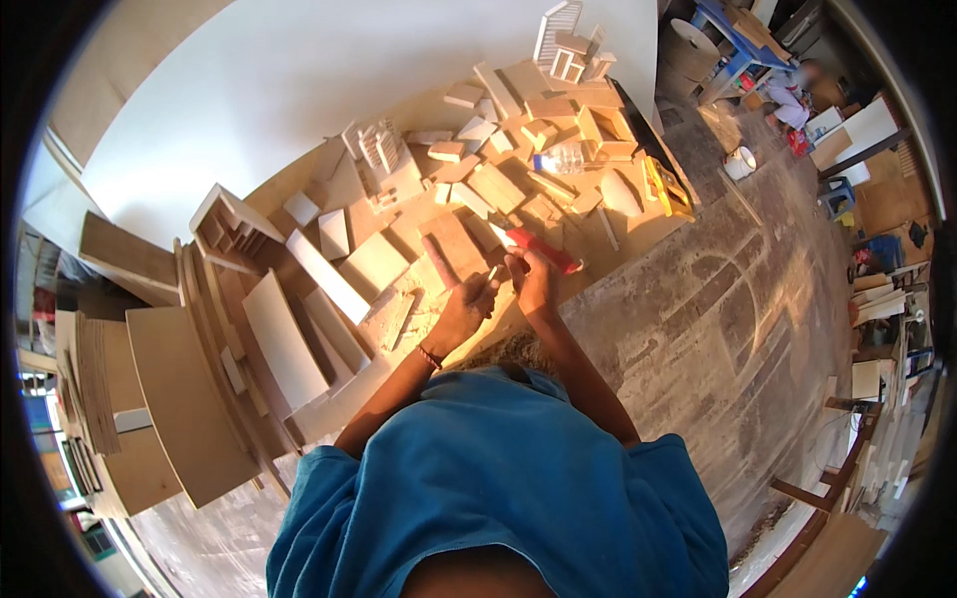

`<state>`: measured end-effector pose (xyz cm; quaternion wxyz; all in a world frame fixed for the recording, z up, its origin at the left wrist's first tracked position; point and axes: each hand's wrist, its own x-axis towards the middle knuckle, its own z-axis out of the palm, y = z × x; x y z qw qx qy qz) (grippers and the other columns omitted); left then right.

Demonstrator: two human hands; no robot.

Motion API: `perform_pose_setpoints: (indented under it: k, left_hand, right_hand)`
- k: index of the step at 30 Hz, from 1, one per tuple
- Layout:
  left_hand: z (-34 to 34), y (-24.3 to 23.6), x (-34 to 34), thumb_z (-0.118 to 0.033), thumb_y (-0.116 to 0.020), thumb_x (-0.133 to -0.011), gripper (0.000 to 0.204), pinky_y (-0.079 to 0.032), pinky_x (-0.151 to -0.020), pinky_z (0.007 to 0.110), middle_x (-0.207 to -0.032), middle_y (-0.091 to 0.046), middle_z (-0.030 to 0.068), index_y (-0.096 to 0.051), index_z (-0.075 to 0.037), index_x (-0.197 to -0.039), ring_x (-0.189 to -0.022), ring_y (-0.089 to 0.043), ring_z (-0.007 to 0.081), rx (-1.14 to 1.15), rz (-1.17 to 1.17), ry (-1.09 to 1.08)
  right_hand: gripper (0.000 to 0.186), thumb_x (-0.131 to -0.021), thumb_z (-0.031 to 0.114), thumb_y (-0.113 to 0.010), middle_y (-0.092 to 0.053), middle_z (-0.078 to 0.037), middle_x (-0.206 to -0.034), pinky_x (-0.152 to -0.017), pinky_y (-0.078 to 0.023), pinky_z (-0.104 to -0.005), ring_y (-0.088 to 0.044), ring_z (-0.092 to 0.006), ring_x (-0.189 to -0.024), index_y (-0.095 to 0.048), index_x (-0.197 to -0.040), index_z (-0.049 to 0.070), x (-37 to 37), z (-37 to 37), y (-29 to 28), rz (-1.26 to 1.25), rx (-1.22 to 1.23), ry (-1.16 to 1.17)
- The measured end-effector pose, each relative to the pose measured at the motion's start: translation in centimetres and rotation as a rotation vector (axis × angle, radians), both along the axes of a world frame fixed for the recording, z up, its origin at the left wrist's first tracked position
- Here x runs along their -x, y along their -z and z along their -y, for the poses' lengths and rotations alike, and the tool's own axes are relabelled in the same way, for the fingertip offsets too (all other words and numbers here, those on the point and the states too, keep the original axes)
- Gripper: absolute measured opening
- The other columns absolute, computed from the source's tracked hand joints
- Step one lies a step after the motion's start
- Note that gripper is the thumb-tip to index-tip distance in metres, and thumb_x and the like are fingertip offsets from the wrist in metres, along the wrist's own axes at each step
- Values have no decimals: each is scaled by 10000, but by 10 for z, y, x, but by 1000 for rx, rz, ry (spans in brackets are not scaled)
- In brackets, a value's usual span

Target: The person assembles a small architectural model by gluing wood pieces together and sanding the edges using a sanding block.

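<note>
My left hand is closed, with a small pale wood piece between thumb and fingers. Close beside it, my right hand has its fingers pinched together; whatever they hold is hidden. Just beyond the right knuckles is a long red object with a pale pointed end; whether the hand touches it is unclear. A reddish-brown stick-shaped piece lies past my left hand on a wood block. Both hands are over the near edge of the worktable.
Wood offcuts, a clear bottle and a yellow tool crowd the table. A small wooden model stands at the far end. Boards lean at left. A white bucket and a seated person are far right.
</note>
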<state>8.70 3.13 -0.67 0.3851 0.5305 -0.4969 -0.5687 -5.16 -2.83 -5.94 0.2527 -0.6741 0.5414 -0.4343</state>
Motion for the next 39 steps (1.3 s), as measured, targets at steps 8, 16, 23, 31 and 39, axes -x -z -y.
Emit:
perform_pose_setpoints:
  k: [8, 16, 23, 31, 39]
  left_hand:
    - [68, 14, 66, -277, -454, -940, 307, -419, -550, 233, -683, -513, 19, -581, 0, -900, -605, -498, 85, -39, -63, -25]
    - [139, 33, 133, -229, -459, -934, 275, -394, -497, 250, -612, -510, 33, -536, 15, -833, -546, -487, 98, 21, -21, -392]
    - [183, 18, 162, -173, -586, -850, 262, -455, -604, 319, -773, -592, 127, -550, -15, -1056, -659, -561, 202, 273, 462, -572]
    - [236, 35, 164, -412, -680, -704, 602, -495, -697, 426, -886, -569, 264, -525, -132, -1214, -828, -579, 382, 218, 1030, -598]
    - [231, 33, 128, -308, -706, -724, 565, -489, -780, 334, -1036, -627, 180, -525, -119, -1225, -860, -641, 268, 102, 647, -369]
  right_hand:
    - [170, -785, 106, -589, -638, -166, -801, -650, -481, -382, -620, -313, -733, -654, -939, 74, 94, 71, 23, -223, -14, 175]
    - [162, -806, 79, -567, -650, -142, -867, -704, -476, -368, -617, -309, -784, -651, -938, 40, 174, 178, 3, -288, 2, 12]
    - [282, -825, 85, -469, -588, -151, -1089, -893, -415, -385, -532, -307, -1025, -597, -1074, 47, 175, 248, 29, -565, 101, -307]
    - [254, -823, 252, -525, -529, -206, -1024, -886, -365, -417, -467, -338, -1049, -550, -925, 20, 164, 283, 88, -189, -225, -396]
    - [207, -862, 108, -423, -521, -235, -957, -759, -441, -475, -528, -399, -921, -562, -933, -27, 174, 248, -2, -425, -21, -602]
